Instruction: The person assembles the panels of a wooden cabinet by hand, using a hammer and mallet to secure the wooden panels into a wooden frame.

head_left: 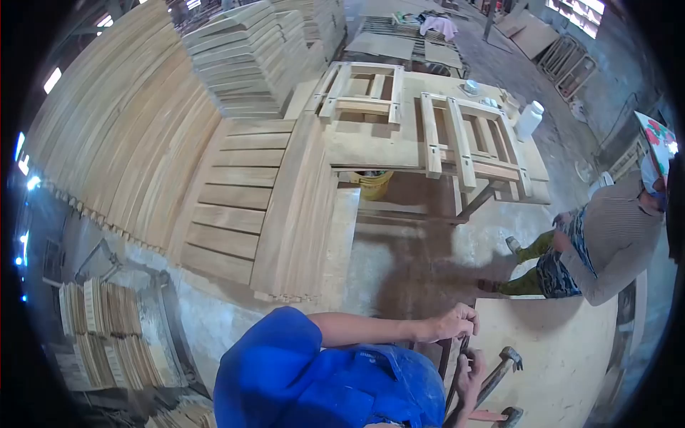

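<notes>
My left hand reaches across from the blue sleeve, its fingers closed at the near edge of a pale wooden table. Just below it is my right hand, its fingers curled. A thin dark piece shows between the two hands; its kind is too small to make out. Beside my right hand a claw hammer lies on the tabletop. A second hammer, with a reddish handle, lies lower down.
A co-worker stands at the table's far side. Slatted wooden frames and a white bottle stand on another table. Tall stacks of wooden boards and slatted panels fill the left. A yellow bucket sits beneath.
</notes>
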Demonstrator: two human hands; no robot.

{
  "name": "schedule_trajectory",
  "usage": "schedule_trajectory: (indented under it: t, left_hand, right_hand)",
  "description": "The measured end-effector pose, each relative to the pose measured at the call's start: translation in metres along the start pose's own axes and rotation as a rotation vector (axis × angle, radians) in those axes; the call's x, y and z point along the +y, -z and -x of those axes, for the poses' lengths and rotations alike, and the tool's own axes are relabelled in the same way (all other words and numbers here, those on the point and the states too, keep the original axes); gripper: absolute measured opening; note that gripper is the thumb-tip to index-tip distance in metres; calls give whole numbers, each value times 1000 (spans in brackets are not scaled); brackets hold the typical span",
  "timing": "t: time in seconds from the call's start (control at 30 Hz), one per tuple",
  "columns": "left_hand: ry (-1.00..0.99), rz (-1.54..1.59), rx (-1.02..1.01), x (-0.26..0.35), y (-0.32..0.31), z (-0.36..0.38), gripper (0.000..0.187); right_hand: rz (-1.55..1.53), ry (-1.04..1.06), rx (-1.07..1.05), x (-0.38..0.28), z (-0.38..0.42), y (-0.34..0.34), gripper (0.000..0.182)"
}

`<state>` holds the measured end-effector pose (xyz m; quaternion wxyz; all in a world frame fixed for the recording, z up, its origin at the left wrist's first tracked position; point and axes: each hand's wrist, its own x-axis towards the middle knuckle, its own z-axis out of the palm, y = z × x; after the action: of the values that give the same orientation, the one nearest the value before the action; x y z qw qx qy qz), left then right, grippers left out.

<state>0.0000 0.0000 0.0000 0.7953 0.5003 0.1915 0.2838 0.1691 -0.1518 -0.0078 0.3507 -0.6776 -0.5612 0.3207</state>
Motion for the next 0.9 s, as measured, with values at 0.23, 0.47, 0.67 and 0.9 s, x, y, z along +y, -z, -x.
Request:
schedule_trajectory:
  t: [0.23,0.47,0.67,0.9]
  left_hand:
    - [107,38,152,-9,29,24,9]
    - [229,662,111,35,48,27,25]
    - [190,608,233,44,27,22,35]
    - [219,602,224,25,24,1,32]
  right_hand:
    - [138,36,48,-53,-3,-36,19]
    - [-5,21,-82,-67,-30,-69,30]
    - [91,211,106,-60,-30,-71,34]
    - [31,-39,-74,-23,-29,-25,30]
